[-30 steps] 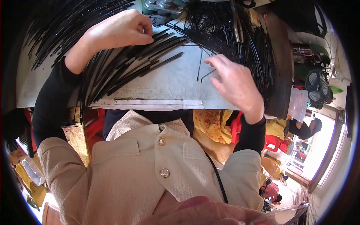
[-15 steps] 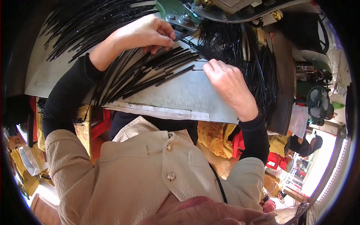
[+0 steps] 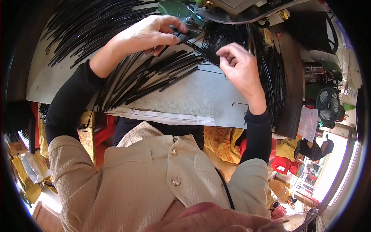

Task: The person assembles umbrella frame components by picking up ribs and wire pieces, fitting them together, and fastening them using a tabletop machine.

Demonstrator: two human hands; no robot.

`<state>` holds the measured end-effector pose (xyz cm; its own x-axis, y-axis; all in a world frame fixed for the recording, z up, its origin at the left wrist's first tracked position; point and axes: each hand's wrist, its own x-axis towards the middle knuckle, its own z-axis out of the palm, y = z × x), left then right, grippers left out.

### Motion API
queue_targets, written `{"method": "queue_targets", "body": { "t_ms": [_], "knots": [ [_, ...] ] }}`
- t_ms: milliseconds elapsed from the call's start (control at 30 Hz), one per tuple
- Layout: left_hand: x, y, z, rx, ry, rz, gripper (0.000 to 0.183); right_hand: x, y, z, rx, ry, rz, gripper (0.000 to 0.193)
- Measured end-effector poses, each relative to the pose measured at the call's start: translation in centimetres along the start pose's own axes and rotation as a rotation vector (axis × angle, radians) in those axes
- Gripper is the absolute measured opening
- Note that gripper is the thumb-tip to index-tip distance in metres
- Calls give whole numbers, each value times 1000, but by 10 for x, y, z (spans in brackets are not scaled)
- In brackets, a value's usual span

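Note:
My left hand [image 3: 156,35] reaches to the far middle of the table, beside the metal fitting [image 3: 189,23] of a green machine. Its thumb and forefinger are closed around a thin black tube [image 3: 178,34], mostly hidden by the fingers. Below that hand, black tubes [image 3: 166,69] lie fanned out across the tabletop. My right hand [image 3: 241,69] hovers to the right of them, near a heap of thin black wires [image 3: 218,38]. Its fingers are loosely curled, with a gap to the thumb, and nothing shows between them. A single wire [image 3: 210,71] lies just left of it.
More long black tubes [image 3: 89,31] cover the table's far left. A dense bundle of black wires [image 3: 270,77] hangs along the right side. The machine's curved edge [image 3: 247,17] overhangs the far side. A green fan [image 3: 327,104] stands at the right.
My right hand has lifted up and away from the tube ends, and its fingers have loosened. My left forefinger has shifted slightly right and away from the thumb. A bent wire now shows near my right wrist.

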<state>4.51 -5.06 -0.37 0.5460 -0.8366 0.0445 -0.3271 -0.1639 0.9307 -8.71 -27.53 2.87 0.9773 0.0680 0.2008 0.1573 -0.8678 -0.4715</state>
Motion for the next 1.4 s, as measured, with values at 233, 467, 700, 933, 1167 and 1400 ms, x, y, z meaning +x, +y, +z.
{"method": "queue_targets", "body": {
  "t_ms": [233,467,700,933,1167,1400],
  "knots": [
    [1,-9,-6,-296,-55,4,27,2,9,18,404,420,-7,11],
    [2,-7,-11,-129,-94,-99,27,-8,6,20,548,359,183,10],
    [3,-9,-6,120,54,-66,32,-25,-6,-18,-114,-51,46,9],
    [4,-9,-4,-87,1,-107,27,-25,4,-17,-65,-275,273,16],
    [5,-16,-2,-253,-54,-150,25,7,-20,9,641,-245,346,23],
    [5,-11,-2,-268,-19,-151,27,21,-23,25,742,-221,328,25]
  ]
}}
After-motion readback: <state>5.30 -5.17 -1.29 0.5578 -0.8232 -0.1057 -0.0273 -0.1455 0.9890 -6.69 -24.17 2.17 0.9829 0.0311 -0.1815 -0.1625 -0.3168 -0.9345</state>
